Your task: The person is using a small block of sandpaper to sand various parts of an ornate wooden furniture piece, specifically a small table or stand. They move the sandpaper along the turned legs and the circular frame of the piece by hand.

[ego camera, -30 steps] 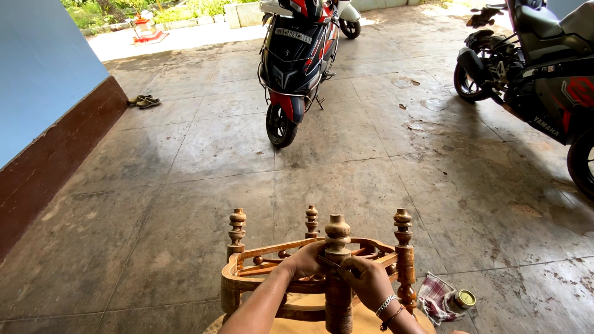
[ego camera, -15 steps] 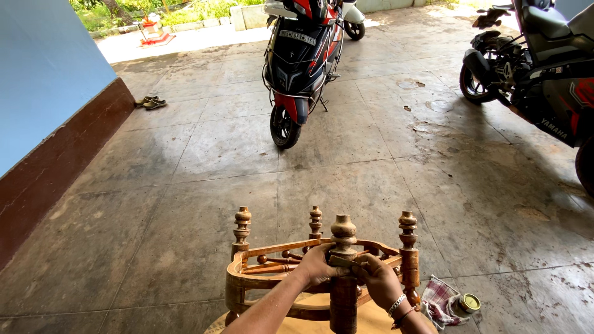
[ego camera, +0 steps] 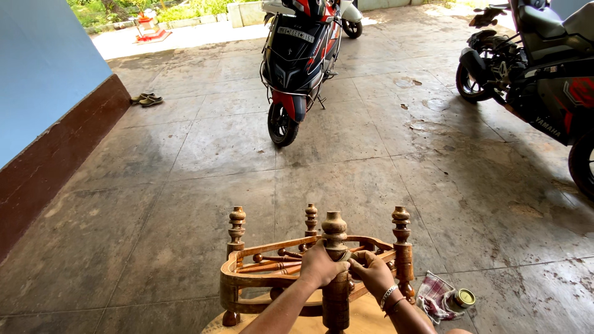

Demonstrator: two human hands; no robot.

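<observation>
1. My left hand (ego camera: 320, 265) reaches forward from the bottom edge, forearm angled up and to the right, and its fingers are wrapped around the nearest turned leg (ego camera: 335, 272) of the upturned wooden stool (ego camera: 291, 272), just under the leg's rounded knob.
2. My right hand (ego camera: 373, 273) comes in beside it, wrist bent, fingers curled and pressed against the same leg from the right; I cannot tell whether it fully grips or only pushes. A bangle (ego camera: 388, 295) sits on that wrist.
3. The stool stands legs-up right in front of me at the bottom centre, its four knobbed legs pointing upward, joined by curved rails and thin spindles.
4. On the concrete floor (ego camera: 204, 204) just right of the stool lies a checked cloth (ego camera: 437, 297), and touching its right edge is a small round tin (ego camera: 464, 298) with a yellowish lid.
5. A red and black scooter (ego camera: 297, 62) is parked well ahead, its small rectangular white plate on the front.
6. A dark motorcycle (ego camera: 538, 86) stands at the far right.
7. A pair of sandals (ego camera: 146, 99) lies by the blue and maroon wall (ego camera: 43, 111) on the left.
</observation>
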